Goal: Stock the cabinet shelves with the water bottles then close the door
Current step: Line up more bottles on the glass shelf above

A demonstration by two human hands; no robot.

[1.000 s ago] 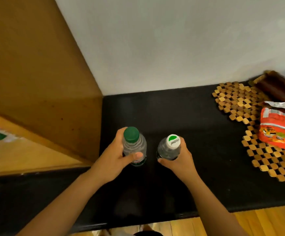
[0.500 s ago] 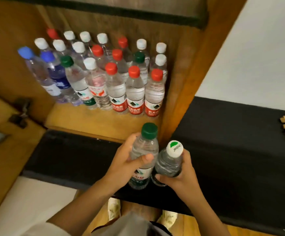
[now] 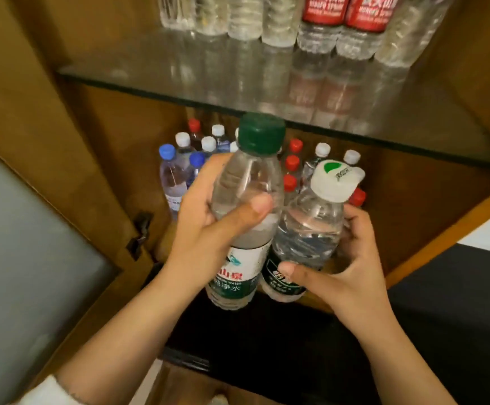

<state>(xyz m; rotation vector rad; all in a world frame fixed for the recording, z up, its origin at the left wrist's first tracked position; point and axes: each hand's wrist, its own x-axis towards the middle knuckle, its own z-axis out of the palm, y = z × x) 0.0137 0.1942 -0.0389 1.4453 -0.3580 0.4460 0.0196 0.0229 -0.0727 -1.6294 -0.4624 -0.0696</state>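
Observation:
My left hand grips a clear water bottle with a dark green cap, held upright in front of the open wooden cabinet. Beside it, my right hand holds a second bottle with a white cap, tilted slightly right; the two bottles touch. Both are raised just below the front edge of the glass shelf. Several bottles stand on that glass shelf. On the lower wooden shelf stand several more bottles with red, white and blue caps, partly hidden behind my hands.
The cabinet door, with a frosted panel and a dark hinge, stands open at the left. A black counter runs along the right and below the cabinet. The cabinet's right wall is close to the white-capped bottle.
I have carried both bottles from the black counter leftward to the cabinet and lifted them up to the glass shelf's edge. Both hands kept their hold throughout.

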